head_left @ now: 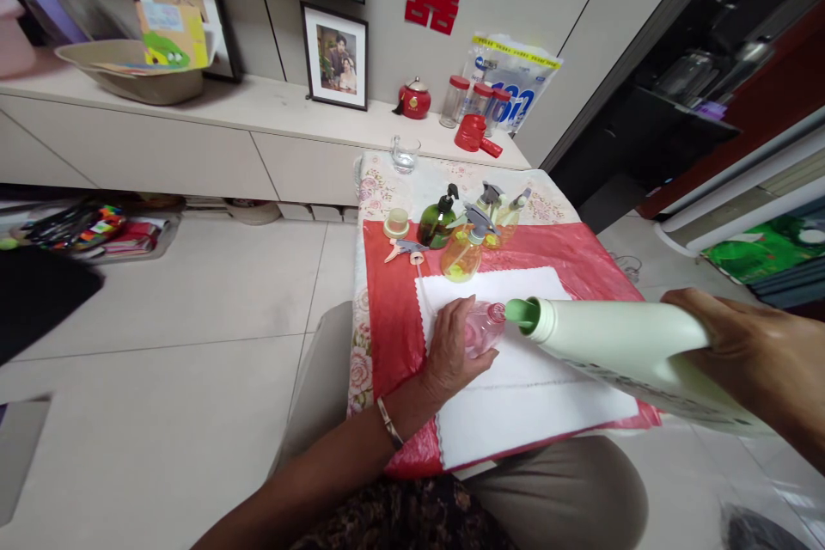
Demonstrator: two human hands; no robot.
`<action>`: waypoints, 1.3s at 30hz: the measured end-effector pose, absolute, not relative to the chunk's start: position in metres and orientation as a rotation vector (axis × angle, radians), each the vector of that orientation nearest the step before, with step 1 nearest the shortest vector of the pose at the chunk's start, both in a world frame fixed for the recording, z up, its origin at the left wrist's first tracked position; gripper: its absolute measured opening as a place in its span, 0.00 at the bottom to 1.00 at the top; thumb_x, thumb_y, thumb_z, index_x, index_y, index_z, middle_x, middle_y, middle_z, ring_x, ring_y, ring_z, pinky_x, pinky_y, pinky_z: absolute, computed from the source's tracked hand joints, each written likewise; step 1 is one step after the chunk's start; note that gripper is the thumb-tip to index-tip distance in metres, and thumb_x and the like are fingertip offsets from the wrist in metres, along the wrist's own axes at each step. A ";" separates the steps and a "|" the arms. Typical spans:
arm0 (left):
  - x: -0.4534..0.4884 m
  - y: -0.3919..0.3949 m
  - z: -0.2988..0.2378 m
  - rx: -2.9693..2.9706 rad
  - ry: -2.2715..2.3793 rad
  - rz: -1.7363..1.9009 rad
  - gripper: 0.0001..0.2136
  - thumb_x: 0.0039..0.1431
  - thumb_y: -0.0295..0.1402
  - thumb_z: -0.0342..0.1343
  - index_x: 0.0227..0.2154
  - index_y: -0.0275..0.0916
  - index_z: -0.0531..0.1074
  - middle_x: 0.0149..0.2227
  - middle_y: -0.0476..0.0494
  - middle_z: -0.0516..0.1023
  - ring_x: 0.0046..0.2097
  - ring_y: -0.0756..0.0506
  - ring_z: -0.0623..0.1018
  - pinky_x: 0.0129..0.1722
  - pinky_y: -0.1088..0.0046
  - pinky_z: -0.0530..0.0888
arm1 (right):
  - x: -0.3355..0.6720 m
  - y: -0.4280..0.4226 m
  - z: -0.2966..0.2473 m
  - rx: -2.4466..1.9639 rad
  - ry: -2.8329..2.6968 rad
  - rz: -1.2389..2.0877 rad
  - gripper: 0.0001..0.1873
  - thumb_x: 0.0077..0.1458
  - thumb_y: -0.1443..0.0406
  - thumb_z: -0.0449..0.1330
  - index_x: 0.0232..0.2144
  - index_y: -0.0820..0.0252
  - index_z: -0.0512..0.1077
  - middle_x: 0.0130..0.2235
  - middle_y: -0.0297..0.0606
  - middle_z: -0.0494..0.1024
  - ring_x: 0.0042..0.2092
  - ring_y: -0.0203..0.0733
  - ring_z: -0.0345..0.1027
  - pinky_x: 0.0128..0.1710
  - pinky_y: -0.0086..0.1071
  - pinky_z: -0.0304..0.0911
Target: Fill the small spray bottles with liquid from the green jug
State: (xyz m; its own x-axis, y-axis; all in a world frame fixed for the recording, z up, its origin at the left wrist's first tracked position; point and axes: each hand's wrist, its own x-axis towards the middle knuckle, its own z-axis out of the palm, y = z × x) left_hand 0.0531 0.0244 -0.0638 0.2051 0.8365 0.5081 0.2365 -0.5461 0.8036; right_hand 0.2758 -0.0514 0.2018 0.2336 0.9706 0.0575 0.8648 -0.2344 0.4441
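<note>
My left hand (455, 348) is wrapped round a clear pink bottle (483, 326) that has no top on it. In my right hand (741, 335) is a large pale green jug (619, 326), tilted with its green spout (519, 310) at the mouth of the pink bottle. Whether liquid is flowing I cannot tell. A loose spray head (407, 252) with a thin tube lies to the left on the red cover. Near it sits a pale green cap (395, 223). Under the pink bottle is a white cloth (528, 412).
A yellow spray bottle (461, 262) stands just beyond my left hand, with a green pump bottle (436, 223) and more spray bottles behind. A glass cup (405, 156) stands at the table's far edge. Behind runs a low cabinet (271, 116) bearing frames, jars and a basket.
</note>
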 end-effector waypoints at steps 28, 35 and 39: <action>0.054 0.024 -0.066 1.910 0.990 1.346 0.46 0.45 0.28 0.69 0.65 0.41 0.51 0.58 0.35 0.65 0.60 0.34 0.68 0.62 0.47 0.70 | 0.279 -0.051 0.201 2.177 1.754 0.523 0.19 0.36 0.55 0.50 0.33 0.49 0.69 0.28 0.41 0.74 0.25 0.51 0.63 0.24 0.32 0.43; 0.054 0.025 -0.065 1.901 0.990 1.345 0.45 0.45 0.28 0.69 0.65 0.41 0.51 0.58 0.34 0.66 0.60 0.34 0.68 0.62 0.47 0.70 | 0.275 -0.048 0.204 2.206 1.691 0.433 0.18 0.38 0.55 0.50 0.34 0.47 0.69 0.29 0.39 0.75 0.26 0.51 0.65 0.25 0.33 0.46; 0.054 0.024 -0.066 1.904 0.995 1.358 0.46 0.44 0.27 0.69 0.65 0.42 0.51 0.58 0.35 0.65 0.60 0.34 0.68 0.62 0.47 0.70 | 0.274 -0.049 0.205 2.183 1.688 0.458 0.18 0.38 0.55 0.51 0.35 0.46 0.69 0.31 0.39 0.75 0.27 0.51 0.65 0.25 0.34 0.48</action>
State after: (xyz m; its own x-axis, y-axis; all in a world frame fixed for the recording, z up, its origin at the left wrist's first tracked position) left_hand 0.0541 0.0245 -0.0656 0.1992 0.8373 0.5091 0.2334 -0.5451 0.8052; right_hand 0.2744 -0.0490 0.2049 0.2409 0.9695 0.0443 0.8592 -0.2343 0.4548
